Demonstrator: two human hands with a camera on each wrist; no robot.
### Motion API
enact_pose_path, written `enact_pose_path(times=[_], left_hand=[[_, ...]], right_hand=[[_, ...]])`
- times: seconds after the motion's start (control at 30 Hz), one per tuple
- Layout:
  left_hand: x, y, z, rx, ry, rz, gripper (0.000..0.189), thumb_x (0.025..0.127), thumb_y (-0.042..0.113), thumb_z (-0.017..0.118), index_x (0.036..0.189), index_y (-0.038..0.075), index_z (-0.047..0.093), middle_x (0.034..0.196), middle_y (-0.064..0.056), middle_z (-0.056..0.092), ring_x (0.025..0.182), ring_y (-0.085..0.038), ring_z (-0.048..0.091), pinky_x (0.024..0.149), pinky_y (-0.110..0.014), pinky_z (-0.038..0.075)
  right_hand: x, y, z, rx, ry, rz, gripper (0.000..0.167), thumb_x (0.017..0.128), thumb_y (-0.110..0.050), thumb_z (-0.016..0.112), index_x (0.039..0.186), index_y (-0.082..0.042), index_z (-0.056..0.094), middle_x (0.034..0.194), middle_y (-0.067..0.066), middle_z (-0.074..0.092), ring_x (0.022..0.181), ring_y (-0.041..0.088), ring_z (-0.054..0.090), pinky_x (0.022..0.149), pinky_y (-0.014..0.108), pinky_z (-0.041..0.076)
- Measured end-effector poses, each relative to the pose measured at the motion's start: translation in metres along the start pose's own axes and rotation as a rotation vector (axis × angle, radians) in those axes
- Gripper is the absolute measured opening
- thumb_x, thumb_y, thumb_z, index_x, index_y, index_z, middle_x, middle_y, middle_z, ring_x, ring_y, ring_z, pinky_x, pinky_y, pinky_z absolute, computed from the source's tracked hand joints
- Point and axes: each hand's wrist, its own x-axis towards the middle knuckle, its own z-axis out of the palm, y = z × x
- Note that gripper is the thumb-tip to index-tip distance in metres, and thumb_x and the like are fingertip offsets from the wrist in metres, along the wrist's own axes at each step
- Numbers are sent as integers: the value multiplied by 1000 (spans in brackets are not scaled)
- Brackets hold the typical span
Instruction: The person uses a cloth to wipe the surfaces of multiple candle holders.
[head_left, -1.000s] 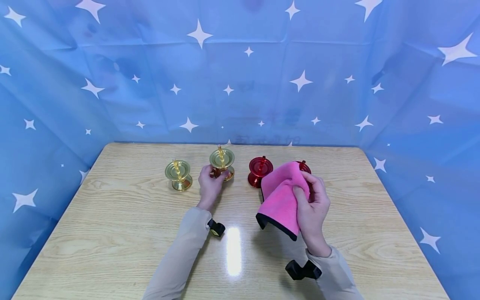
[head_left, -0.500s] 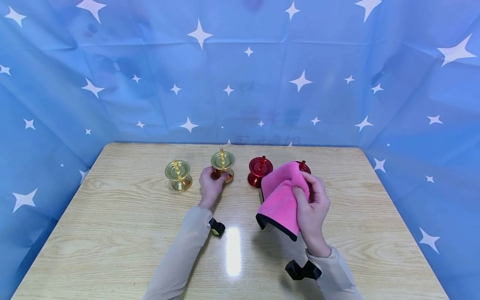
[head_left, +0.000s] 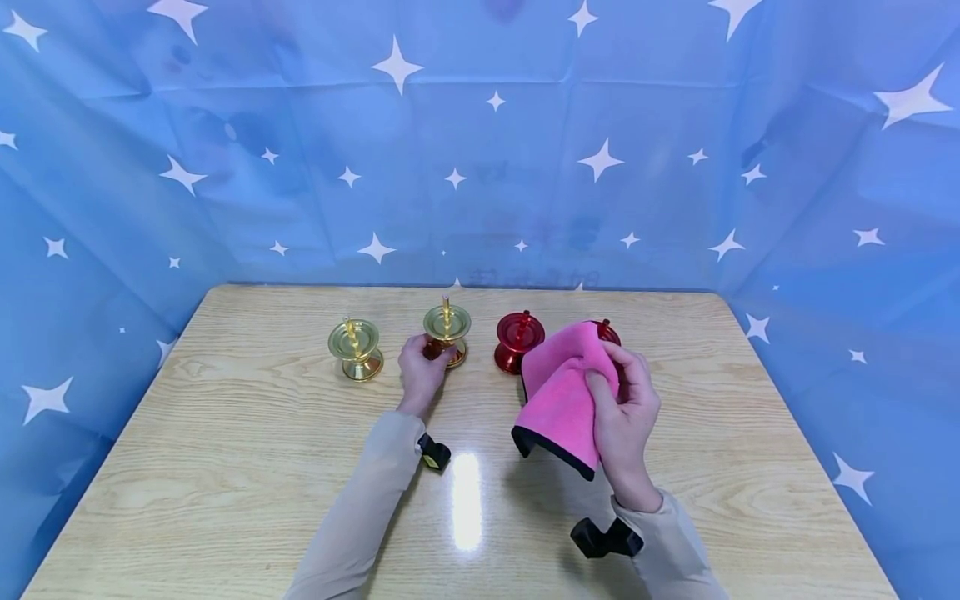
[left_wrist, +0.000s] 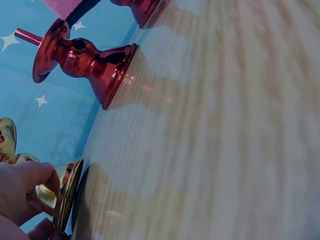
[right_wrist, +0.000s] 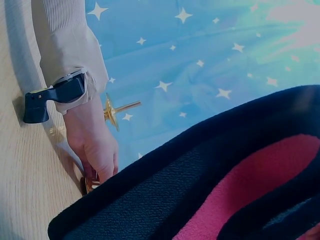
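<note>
My left hand (head_left: 422,373) grips the lower part of a gold candle holder (head_left: 447,322), which has a shallow dish and a thin upright spike. In the left wrist view, the holder's foot (left_wrist: 70,192) shows a dark gap or shadow beside the tabletop; whether it touches cannot be told. My right hand (head_left: 628,417) pinches a pink cloth (head_left: 564,400) with black edging, which hangs down in folds. Behind that cloth, a red candle holder (head_left: 609,333) is mostly hidden. Another red candle holder (head_left: 519,337) stands upright between my hands.
A second gold candle holder (head_left: 356,343) stands left of my left hand. The wooden table (head_left: 225,467) ends at a blue star-patterned backdrop (head_left: 480,167). Black wrist devices, such as the left one (head_left: 433,453), stick out from both sleeves.
The gold candle holder in my left hand has shifted slightly toward me and to the right, its spike now more upright. My right hand and the cloth stay nearly still.
</note>
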Motion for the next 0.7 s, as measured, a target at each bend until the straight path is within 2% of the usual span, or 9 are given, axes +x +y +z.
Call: enact_pose_path(times=[0.5, 0.7], left_hand=[[-1, 1, -1, 26, -24, -13, 32, 70, 11, 81, 97, -2, 69, 100, -17, 65, 98, -32, 56, 90, -42, 43], [-5, 0, -5, 0, -53, 13, 43, 69, 9, 81, 105, -5, 62, 103, -19, 62, 100, -32, 56, 90, -42, 44]], right_hand=[[1, 3, -1, 18, -1, 6, 28, 83, 15, 53, 110, 13, 58, 102, 2, 59, 88, 15, 53, 68, 19, 44], [0, 4, -1, 22, 3, -1, 28, 83, 15, 53, 110, 13, 59, 102, 2, 59, 88, 15, 53, 69, 18, 44]])
